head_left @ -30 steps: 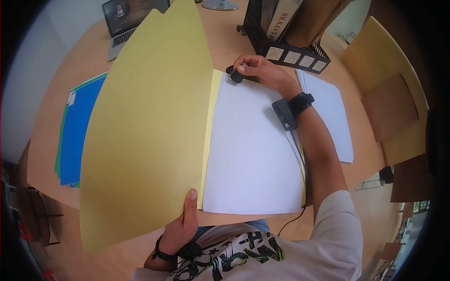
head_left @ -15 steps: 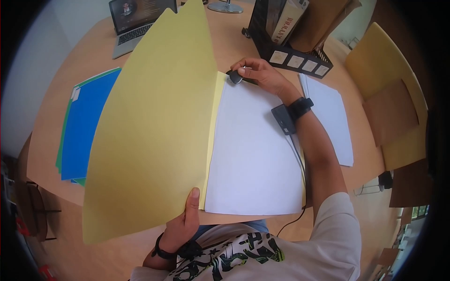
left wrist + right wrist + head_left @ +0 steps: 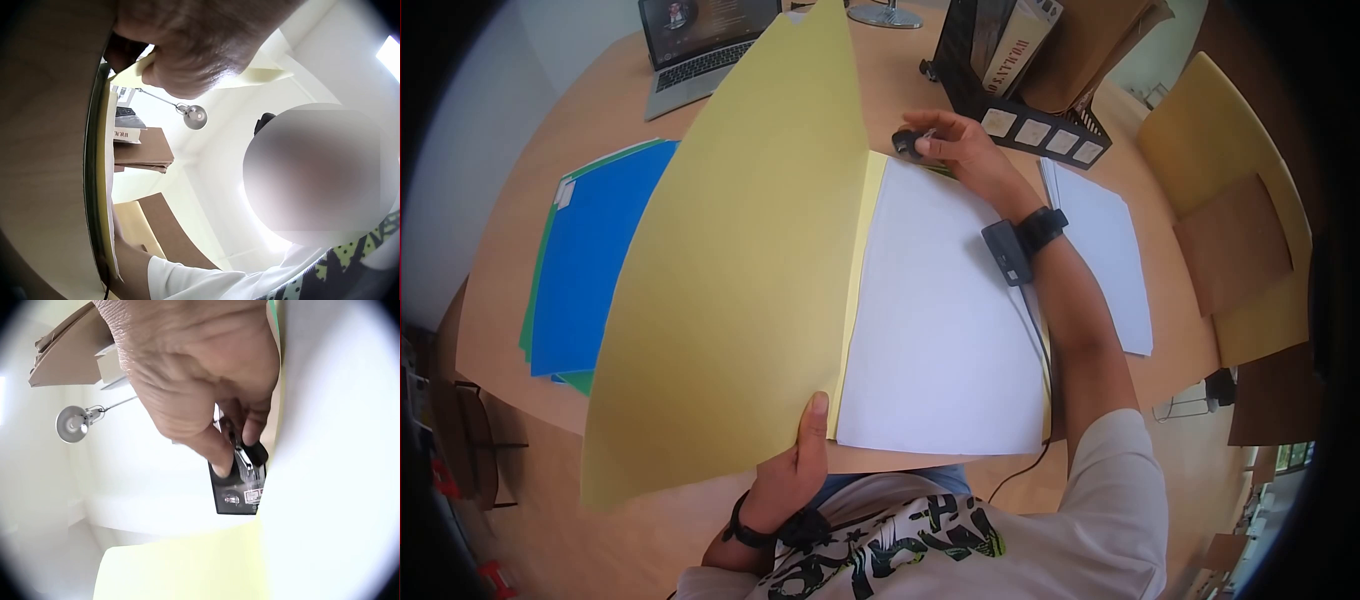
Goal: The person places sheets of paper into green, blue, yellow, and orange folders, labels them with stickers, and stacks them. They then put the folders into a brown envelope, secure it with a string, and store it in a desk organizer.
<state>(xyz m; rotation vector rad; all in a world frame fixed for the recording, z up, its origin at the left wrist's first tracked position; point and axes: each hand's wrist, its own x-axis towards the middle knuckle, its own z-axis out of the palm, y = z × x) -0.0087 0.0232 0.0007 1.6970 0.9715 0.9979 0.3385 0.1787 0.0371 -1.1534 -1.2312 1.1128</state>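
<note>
A yellow folder (image 3: 730,260) lies open, its left cover raised, with a stack of white paper (image 3: 945,320) on its right side. My left hand (image 3: 798,465) grips the cover's lower edge near the fold, thumb on the inner face; the left wrist view shows this hand (image 3: 187,44) at the folder's edge. At the top of the fold, my right hand (image 3: 960,150) pinches a small black clip (image 3: 907,143), just beyond the paper's top edge. In the right wrist view the fingers of this hand (image 3: 200,375) hold the black clip (image 3: 255,454) with its metal part showing.
Blue and green folders (image 3: 595,260) lie at the left. A laptop (image 3: 700,60) and a lamp base (image 3: 885,15) stand at the back. Behind my right hand is a black file holder (image 3: 1040,130) with a book. More white sheets (image 3: 1100,250) lie right of my forearm; a cable hangs from the wrist camera.
My right hand has moved the clip slightly up and away from the paper's top edge. The left hand keeps its grip, and the raised cover has shifted a little to the right in view.
</note>
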